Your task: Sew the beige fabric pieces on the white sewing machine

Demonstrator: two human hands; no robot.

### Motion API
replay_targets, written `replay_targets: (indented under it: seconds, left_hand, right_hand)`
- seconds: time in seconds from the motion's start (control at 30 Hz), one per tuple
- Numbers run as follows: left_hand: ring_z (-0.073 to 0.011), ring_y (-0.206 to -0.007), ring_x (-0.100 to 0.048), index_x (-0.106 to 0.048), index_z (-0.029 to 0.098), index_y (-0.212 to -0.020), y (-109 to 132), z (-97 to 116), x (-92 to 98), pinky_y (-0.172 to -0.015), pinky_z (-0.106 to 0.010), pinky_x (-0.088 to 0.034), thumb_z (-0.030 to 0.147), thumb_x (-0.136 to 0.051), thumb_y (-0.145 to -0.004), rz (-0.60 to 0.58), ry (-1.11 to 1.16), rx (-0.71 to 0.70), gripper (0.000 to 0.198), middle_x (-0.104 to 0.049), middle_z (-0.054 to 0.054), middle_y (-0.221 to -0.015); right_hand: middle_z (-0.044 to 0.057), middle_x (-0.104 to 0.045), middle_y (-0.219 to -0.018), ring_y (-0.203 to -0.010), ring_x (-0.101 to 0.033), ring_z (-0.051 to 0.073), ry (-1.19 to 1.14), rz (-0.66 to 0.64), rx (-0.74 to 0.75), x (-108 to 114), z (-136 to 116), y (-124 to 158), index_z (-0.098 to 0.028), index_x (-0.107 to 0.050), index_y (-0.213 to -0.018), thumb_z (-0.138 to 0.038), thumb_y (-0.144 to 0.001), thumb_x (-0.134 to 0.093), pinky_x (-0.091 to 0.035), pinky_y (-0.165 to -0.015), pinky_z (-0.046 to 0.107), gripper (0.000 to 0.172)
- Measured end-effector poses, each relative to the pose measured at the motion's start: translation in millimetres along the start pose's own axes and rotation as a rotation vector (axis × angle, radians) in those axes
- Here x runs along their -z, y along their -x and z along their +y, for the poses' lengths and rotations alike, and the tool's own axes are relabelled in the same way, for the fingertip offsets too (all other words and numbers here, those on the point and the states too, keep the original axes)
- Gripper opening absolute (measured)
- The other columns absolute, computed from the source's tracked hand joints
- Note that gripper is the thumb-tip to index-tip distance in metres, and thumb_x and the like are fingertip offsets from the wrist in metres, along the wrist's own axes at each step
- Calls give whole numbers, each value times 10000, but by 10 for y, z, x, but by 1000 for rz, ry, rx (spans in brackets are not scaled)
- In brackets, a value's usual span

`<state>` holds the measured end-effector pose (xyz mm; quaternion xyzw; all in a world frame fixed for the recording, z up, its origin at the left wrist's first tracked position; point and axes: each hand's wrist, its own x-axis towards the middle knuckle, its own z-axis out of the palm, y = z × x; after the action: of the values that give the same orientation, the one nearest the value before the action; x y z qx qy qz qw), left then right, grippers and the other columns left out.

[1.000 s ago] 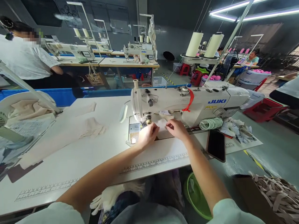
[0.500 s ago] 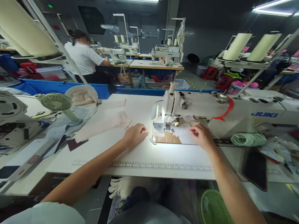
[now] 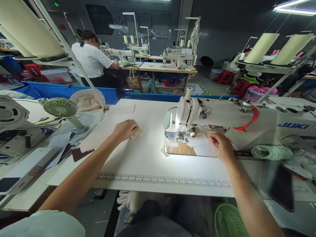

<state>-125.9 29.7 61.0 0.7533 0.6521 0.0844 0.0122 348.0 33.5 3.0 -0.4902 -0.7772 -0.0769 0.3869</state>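
Observation:
My left hand [image 3: 125, 130] is on the white table, its fingers bent down over a small folded piece of pale cream fabric [image 3: 135, 134]. Larger pale fabric [image 3: 95, 140] lies flat beneath and behind that wrist. My right hand [image 3: 221, 147] rests at the bed of a white sewing machine [image 3: 189, 113], fingers curled in and thumb near the index finger. Beside those fingertips, under the machine arm, is a bit of beige material [image 3: 206, 131]; whether they grip it is hard to see. The needle area [image 3: 179, 136] stands between the two hands.
Left of the fabric are a green handheld fan [image 3: 60, 108] and a bowl of cloth [image 3: 86, 100]. On the right lie a coil of pale green binding [image 3: 271, 152] and a dark phone [image 3: 278, 184]. A printed ruler [image 3: 163, 180] runs along the front edge. A co-worker [image 3: 90, 56] sits ahead.
My left hand has moved left and away from the machine, onto the small folded fabric. My right hand stays by the machine bed. The view has shifted slightly left.

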Motion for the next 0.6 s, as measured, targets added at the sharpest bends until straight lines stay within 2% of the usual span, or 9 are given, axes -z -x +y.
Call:
replay_targets:
  seconds: [0.17,0.3,0.37,0.5,0.6]
  left_hand:
    - [-246,-894,-713,-704,232,-828,49,-71,-5,-659,-283,-440,393,-462,-937,209,63,143,310,-797,-73,-993]
    - [-209,-752,-661,-625,214,-732,216,-44,8,-635,-285,-421,471,-431,-978,363,106,119,405,-753,-91,-873]
    - [-192,-729,-636,-592,211,-695,355,50,-35,-619,-278,-413,475,-386,-1008,352,120,47,458,-734,-89,-846]
    - [-237,-926,-663,-633,216,-756,589,220,-136,-554,-268,-387,484,-313,-1050,193,138,-111,510,-751,-95,-943]
    - [-269,-1015,-652,-686,214,-899,587,222,-129,-690,-310,-499,440,-326,-1044,215,152,-157,449,-751,-112,-1024]
  right_hand:
    - [68,-741,-793,-634,-655,221,11,-5,-9,11,1,2,-241,-678,-909,-310,-923,-503,-518,-695,363,189]
    - [70,-737,-789,-667,-665,231,27,-2,-21,13,-3,-2,-245,-683,-913,-301,-917,-498,-517,-700,359,194]
    - [69,-733,-784,-674,-663,232,32,-8,-24,13,-6,-2,-243,-684,-915,-295,-914,-502,-517,-705,359,190]
    - [65,-730,-783,-686,-667,230,38,-24,-13,11,-23,-3,-238,-681,-901,-280,-906,-508,-511,-714,357,178]
    - [69,-743,-807,-687,-668,224,37,-20,-8,19,-52,-12,-234,-679,-899,-265,-908,-503,-502,-724,355,179]
